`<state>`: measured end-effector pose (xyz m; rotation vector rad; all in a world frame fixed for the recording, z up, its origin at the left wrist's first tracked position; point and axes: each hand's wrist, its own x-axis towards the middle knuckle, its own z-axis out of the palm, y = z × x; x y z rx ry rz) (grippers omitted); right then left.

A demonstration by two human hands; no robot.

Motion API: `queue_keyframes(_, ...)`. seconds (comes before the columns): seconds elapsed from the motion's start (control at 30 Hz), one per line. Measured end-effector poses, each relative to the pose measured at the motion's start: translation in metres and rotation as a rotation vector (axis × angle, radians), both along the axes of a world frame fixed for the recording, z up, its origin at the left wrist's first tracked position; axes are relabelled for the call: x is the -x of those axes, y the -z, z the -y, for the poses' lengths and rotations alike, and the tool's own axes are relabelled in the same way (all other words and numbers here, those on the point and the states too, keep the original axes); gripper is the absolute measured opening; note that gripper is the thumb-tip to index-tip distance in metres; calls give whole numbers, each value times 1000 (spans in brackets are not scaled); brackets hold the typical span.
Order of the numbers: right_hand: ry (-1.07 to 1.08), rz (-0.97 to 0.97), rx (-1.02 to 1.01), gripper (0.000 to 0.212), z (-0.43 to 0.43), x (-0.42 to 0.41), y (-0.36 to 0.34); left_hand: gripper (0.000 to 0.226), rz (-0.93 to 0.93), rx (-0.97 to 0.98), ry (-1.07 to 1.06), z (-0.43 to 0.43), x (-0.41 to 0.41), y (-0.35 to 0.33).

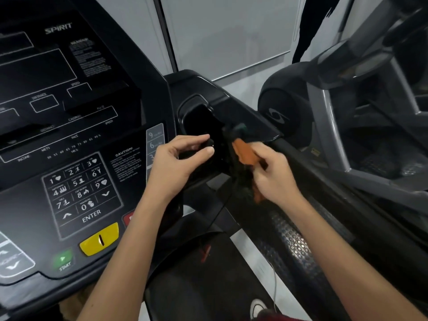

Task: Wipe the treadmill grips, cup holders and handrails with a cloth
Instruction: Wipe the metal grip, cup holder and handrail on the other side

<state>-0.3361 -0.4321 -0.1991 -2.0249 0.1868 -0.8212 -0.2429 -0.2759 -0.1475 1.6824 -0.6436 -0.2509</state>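
The cloth (245,154), orange-brown and bunched, sits in the right hand (273,177), whose fingers are curled closed around it so that a wad pokes out above the knuckles and a smaller scrap shows below the palm. That hand is blurred, so exactly where the cloth meets the treadmill is hard to judge; it appears to press against the dark rim on the near right side of the cup holder (199,121). The cup holder is a deep black pocket just above both hands, set into the console's right wing. The left hand (178,163) hovers just left of the right one, half open, with thumb and forefinger pinched toward a small dark part at the pocket's lower edge; what that part is cannot be made out. To the left of the left hand lies the console keypad (78,191) with its numbered buttons, and below it a yellow button (99,239) and a green start button (62,260). From beneath the right hand the textured black handrail (291,246) runs down along the forearm. Beyond the right hand stands a grey exercise machine (347,135).
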Motion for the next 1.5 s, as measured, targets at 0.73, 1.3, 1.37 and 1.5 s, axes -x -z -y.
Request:
queue_keyframes(0.73,-712,-458,-511,32,45,-52,-30,25,-23,-29,-87,3,10,-1)
queue_keyframes(1.3,-664,-410,-412,40,44,-36,-21,30,-36,11,-95,5,13,2)
queue_keyframes(1.37,-650,-407,-450,31,44,-36,-20,27,-40,23,-106,5,14,2)
queue_keyframes(1.5,-521,-479,-422,16,72,-21,4,24,-39,35,-110,6,15,3)
